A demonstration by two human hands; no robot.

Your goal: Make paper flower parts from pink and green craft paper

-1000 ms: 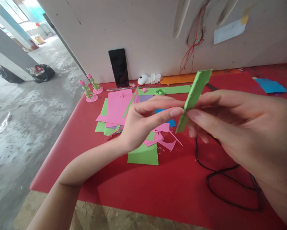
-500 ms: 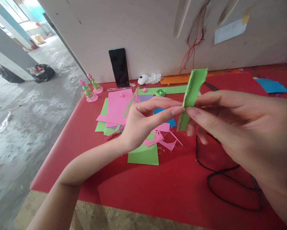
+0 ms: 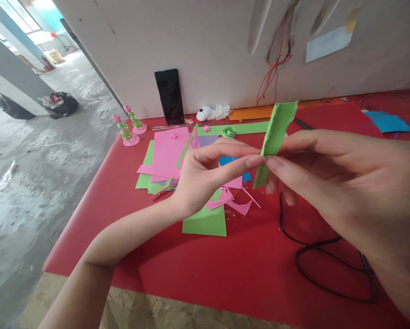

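A narrow green paper strip (image 3: 278,128) with a rough, folded-looking edge is held up, tilted, above the red table. My left hand (image 3: 205,178) pinches its left edge between thumb and forefinger. From the other side my right hand (image 3: 342,178) grips the same strip, its thumb tip close against the left thumb. Behind and below my left hand lie pink paper pieces (image 3: 170,151), a green sheet (image 3: 205,221) and a blue piece (image 3: 247,176). The back of the strip and some right-hand fingertips are hidden.
A black phone (image 3: 170,97) leans on the wall beside a white rounded object (image 3: 205,113). Two small paper flowers (image 3: 127,132) stand at the table's left edge. A black cord (image 3: 314,246) loops below my right hand. A green paper coil (image 3: 229,132) sits farther back.
The green strip's upper end has dipped slightly, and the strip has turned a little between my fingers. Both hands stay almost in place.
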